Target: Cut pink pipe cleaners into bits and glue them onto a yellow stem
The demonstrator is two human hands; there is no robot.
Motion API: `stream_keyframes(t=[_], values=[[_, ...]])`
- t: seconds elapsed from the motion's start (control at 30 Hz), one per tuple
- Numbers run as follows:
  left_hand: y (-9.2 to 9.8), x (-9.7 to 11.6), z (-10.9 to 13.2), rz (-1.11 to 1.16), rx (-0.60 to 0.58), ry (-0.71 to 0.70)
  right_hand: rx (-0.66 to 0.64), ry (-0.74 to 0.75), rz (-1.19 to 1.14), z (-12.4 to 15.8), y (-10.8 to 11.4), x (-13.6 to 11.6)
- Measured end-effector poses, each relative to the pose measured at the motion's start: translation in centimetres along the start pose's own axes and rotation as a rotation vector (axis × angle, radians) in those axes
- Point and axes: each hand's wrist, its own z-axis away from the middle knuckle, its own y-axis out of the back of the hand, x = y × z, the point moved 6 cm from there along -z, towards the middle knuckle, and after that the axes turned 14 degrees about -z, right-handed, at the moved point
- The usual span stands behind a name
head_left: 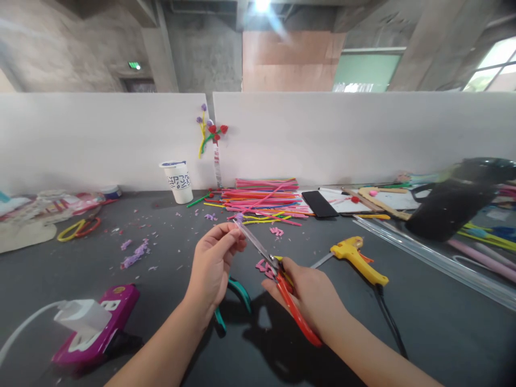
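Note:
My left hand (213, 259) is raised over the dark table (161, 252), its fingers pinched on a small purple pipe-cleaner piece (239, 217). My right hand (312, 293) grips red-handled scissors (278, 274), whose blades point up-left and meet the purple piece at the left fingertips. Teal-handled pliers (237, 298) lie on the table beneath my left wrist. Pink pipe-cleaner bits (262, 264) lie just under the scissors.
A pile of coloured pipe cleaners (262, 199) and a black phone (320, 203) lie further back. A yellow glue gun (357, 258) is at the right, a magenta power strip (100, 322) with a white charger at the left, a paper cup (178, 181) by the white partition, purple scraps (135, 255).

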Motion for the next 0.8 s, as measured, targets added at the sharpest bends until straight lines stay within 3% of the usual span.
stream_keyframes(t=[0.8], values=[[-0.16, 0.30, 0.02, -0.009, -0.036, -0.045, 0.047, 0.014, 0.086, -0.06, 0.30, 0.15]])
